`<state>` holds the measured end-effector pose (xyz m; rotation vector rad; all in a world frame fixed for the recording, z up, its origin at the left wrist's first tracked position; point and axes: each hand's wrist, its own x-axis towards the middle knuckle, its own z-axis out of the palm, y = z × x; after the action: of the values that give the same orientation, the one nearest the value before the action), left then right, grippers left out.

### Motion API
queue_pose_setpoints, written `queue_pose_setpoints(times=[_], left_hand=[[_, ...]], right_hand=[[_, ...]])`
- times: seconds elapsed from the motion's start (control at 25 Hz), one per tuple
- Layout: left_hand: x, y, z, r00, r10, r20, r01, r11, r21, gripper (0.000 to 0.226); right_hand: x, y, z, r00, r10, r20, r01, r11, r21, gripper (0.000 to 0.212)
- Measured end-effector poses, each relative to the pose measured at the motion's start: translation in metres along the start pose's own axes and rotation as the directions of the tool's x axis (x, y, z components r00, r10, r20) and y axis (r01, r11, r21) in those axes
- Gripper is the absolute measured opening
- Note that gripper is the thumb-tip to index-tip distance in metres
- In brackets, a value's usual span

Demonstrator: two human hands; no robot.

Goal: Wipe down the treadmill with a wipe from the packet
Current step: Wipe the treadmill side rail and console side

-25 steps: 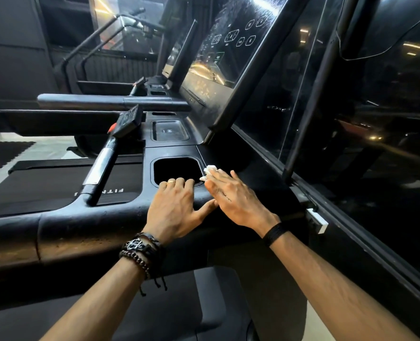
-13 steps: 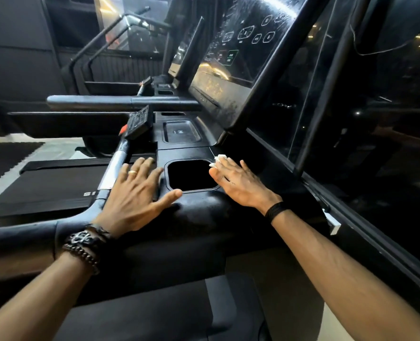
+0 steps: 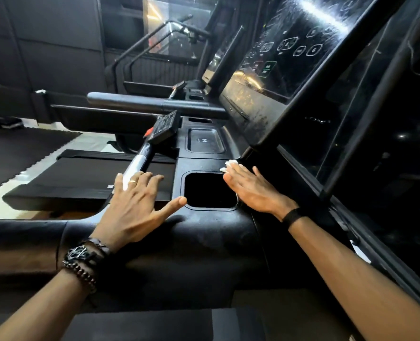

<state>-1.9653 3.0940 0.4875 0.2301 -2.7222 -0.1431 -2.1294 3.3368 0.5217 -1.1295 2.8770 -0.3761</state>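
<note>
The black treadmill console tray point(image 3: 204, 222) stretches across the middle, with a square cup holder point(image 3: 207, 190) sunk in it. My right hand point(image 3: 250, 190) lies flat, fingers straight, on the tray right of the cup holder and presses a white wipe point(image 3: 229, 164) whose edge peeks out past the fingertips. My left hand point(image 3: 132, 205) rests flat with spread fingers on the tray left of the cup holder, fingertips near the silver grip of the handlebar point(image 3: 137, 166). No wipe packet shows.
The slanted touchscreen point(image 3: 285, 65) rises behind the tray, with a shallow phone tray point(image 3: 205, 141) and a safety clip block point(image 3: 164, 127) ahead. The running belt point(image 3: 81, 178) lies to the left. A dark window frame point(image 3: 351, 143) runs along the right. Other treadmills stand beyond.
My left hand slid left from beside the right hand to the left of the cup holder. The right hand with the wipe moved slightly forward along the tray's right side.
</note>
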Motion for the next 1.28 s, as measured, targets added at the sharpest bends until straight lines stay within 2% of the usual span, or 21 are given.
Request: queue_pose_setpoints(times=[0.12, 0.2, 0.32, 0.44, 0.52, 0.6, 0.72, 0.84, 0.88, 0.96, 1.0, 1.12, 1.28], left_hand=[[0.004, 0.0, 0.0, 1.0, -0.019, 0.025, 0.019, 1.0, 0.007, 0.112], [0.0, 0.001, 0.001, 0.999, -0.043, 0.006, 0.043, 0.999, -0.008, 0.11], [-0.004, 0.008, -0.002, 0.999, -0.046, -0.01, 0.045, 0.999, -0.027, 0.108], [0.002, 0.005, -0.005, 0.998, -0.054, 0.025, 0.056, 0.997, -0.045, 0.113], [0.003, 0.004, -0.003, 0.998, -0.051, 0.043, 0.053, 0.997, -0.051, 0.114], [0.001, 0.003, -0.004, 0.998, -0.041, 0.041, 0.044, 0.996, -0.078, 0.115], [0.0, 0.003, -0.008, 0.998, -0.014, 0.056, 0.02, 0.993, -0.112, 0.119], [0.003, 0.002, -0.004, 0.998, -0.006, 0.057, 0.012, 0.995, -0.104, 0.11], [0.004, 0.002, -0.003, 0.998, -0.005, 0.062, 0.011, 0.995, -0.099, 0.107], [0.004, -0.001, 0.0, 0.997, 0.016, 0.074, -0.007, 0.993, -0.121, 0.102], [0.003, -0.003, -0.001, 0.997, 0.03, 0.07, -0.021, 0.991, -0.13, 0.1], [0.002, -0.004, -0.004, 0.998, 0.032, 0.044, -0.022, 0.976, -0.217, 0.093], [-0.003, -0.002, -0.004, 0.999, 0.051, 0.016, -0.045, 0.963, -0.264, 0.102]], right_hand=[[0.034, -0.02, -0.004, 1.0, 0.009, -0.015, -0.009, 0.999, -0.035, 0.079], [0.045, -0.041, 0.006, 0.999, -0.038, -0.02, 0.037, 0.998, -0.052, 0.084], [0.027, -0.033, 0.009, 0.986, -0.164, 0.034, 0.165, 0.986, -0.036, 0.083], [0.036, -0.027, 0.001, 0.992, -0.111, 0.068, 0.113, 0.993, -0.026, 0.078], [0.059, -0.043, 0.009, 0.997, -0.073, 0.033, 0.073, 0.997, -0.024, 0.076], [0.072, -0.063, 0.018, 0.995, -0.098, 0.005, 0.098, 0.995, -0.028, 0.083], [0.057, -0.071, 0.028, 0.977, -0.21, 0.027, 0.211, 0.976, -0.054, 0.096], [0.05, -0.078, 0.024, 0.984, -0.169, 0.053, 0.171, 0.984, -0.041, 0.075], [0.054, -0.086, 0.022, 0.989, -0.139, 0.049, 0.141, 0.989, -0.041, 0.076], [0.062, -0.104, 0.025, 0.994, -0.107, 0.002, 0.107, 0.988, -0.111, 0.1], [0.063, -0.111, 0.029, 0.995, -0.098, -0.008, 0.096, 0.988, -0.123, 0.103], [0.032, -0.126, 0.042, 0.993, -0.121, 0.008, 0.121, 0.981, -0.152, 0.079], [-0.025, -0.136, 0.055, 0.986, -0.13, -0.102, 0.115, 0.984, -0.138, 0.062]])
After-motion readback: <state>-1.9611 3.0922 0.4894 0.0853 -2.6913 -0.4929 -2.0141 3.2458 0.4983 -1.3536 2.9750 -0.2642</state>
